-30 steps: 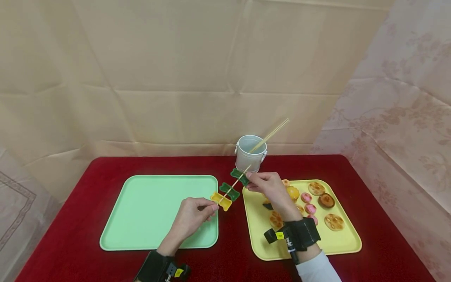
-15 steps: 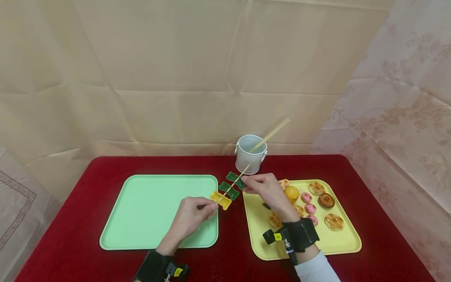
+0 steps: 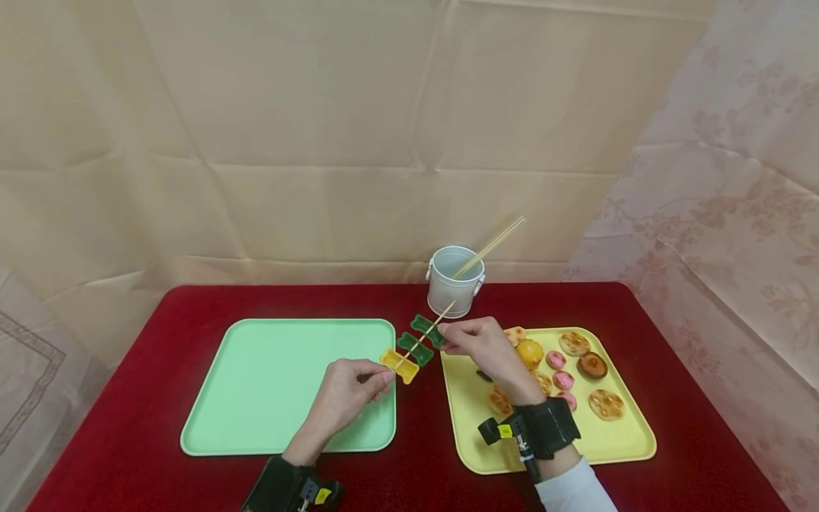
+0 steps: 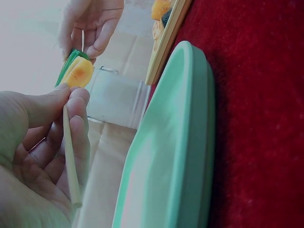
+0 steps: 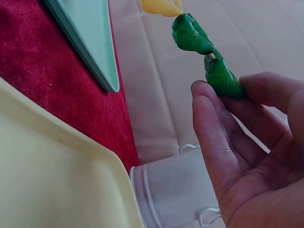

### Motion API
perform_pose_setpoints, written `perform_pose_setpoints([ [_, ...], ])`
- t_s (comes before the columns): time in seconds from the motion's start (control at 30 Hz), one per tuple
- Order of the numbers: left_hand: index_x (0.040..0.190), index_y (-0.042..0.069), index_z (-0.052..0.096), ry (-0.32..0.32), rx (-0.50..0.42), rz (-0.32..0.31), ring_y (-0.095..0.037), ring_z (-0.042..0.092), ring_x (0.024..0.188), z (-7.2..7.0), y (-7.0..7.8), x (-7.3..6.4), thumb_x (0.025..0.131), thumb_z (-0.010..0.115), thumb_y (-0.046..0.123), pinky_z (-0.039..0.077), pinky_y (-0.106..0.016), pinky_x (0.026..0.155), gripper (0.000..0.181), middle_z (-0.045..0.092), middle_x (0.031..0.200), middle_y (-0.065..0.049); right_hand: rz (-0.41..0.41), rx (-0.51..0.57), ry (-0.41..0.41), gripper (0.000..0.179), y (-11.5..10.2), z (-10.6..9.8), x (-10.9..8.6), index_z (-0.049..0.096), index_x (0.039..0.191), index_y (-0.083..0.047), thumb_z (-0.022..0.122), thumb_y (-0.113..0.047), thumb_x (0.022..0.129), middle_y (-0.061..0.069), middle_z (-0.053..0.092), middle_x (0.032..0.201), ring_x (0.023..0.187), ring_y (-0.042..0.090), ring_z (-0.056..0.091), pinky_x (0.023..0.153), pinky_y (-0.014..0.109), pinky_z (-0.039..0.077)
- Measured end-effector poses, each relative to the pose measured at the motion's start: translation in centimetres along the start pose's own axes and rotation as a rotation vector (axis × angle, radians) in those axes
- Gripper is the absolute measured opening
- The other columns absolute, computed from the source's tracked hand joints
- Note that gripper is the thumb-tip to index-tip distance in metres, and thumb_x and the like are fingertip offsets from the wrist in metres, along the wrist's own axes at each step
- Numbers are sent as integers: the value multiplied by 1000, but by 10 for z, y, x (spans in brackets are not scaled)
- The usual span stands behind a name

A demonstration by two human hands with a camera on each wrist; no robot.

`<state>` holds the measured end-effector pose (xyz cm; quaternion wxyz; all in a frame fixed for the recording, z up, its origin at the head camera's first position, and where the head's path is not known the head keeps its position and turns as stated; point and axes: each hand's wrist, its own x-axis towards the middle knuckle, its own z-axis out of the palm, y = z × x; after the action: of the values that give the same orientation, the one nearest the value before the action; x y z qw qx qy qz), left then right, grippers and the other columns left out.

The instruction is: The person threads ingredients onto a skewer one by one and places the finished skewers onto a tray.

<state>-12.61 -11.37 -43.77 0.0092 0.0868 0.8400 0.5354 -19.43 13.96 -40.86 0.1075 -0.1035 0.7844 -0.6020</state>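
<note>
My left hand (image 3: 345,395) pinches a wooden skewer (image 4: 71,161) between thumb and fingers near its lower end, whose tail runs down across the palm. A yellow pepper piece (image 3: 399,366) is threaded just beyond those fingertips. After it come two green pepper pieces, the middle one (image 3: 414,349) and the outer one (image 3: 425,328). My right hand (image 3: 486,352) pinches the outer green piece by its right end. In the right wrist view, thumb and fingers grip this green piece (image 5: 223,80) from both sides. The bare skewer tip points up and away, towards the bucket.
A pale green tray (image 3: 269,384) lies at left on the red cloth. At right, a yellow tray (image 3: 614,441) bears toy food: a brown mushroom cap (image 3: 592,365), pink rounds (image 3: 564,380) and browned slices (image 3: 606,404). A white bucket (image 3: 451,291) with thin sticks (image 3: 495,245) stands behind.
The right hand has moved slightly left, sliding the outer green pepper piece down the skewer, closer to the middle one. The left hand stays almost still. Little differs over the last half second.
</note>
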Motion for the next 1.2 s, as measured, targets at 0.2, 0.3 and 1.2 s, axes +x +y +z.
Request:
perform_pose_setpoints([
  [0.2, 93, 2, 82, -4, -6, -6, -15, 66, 62, -1, 1, 0, 93, 79, 13, 47, -23, 55, 11, 72, 73, -5, -14, -3, -5, 29, 0, 1, -1, 79, 97, 5, 69, -22, 101, 11, 75, 86, 91, 42, 71, 82, 35, 61],
  [0.3, 93, 2, 81, -10, -16, -3, -16, 66, 62, -1, 1, -1, 93, 78, 12, 48, -23, 56, 11, 72, 72, -5, -15, -5, -3, 30, -1, 1, -2, 79, 97, 5, 69, -23, 101, 13, 75, 86, 92, 45, 71, 83, 36, 61],
  [1.2, 86, 7, 83, 65, 109, 71, -5, 60, 61, 5, 4, 0, 89, 81, 9, 43, -22, 53, 5, 67, 69, 9, -103, -142, 24, 28, -2, 4, -2, 82, 97, -1, 67, -24, 102, 9, 76, 84, 86, 41, 74, 78, 33, 61],
])
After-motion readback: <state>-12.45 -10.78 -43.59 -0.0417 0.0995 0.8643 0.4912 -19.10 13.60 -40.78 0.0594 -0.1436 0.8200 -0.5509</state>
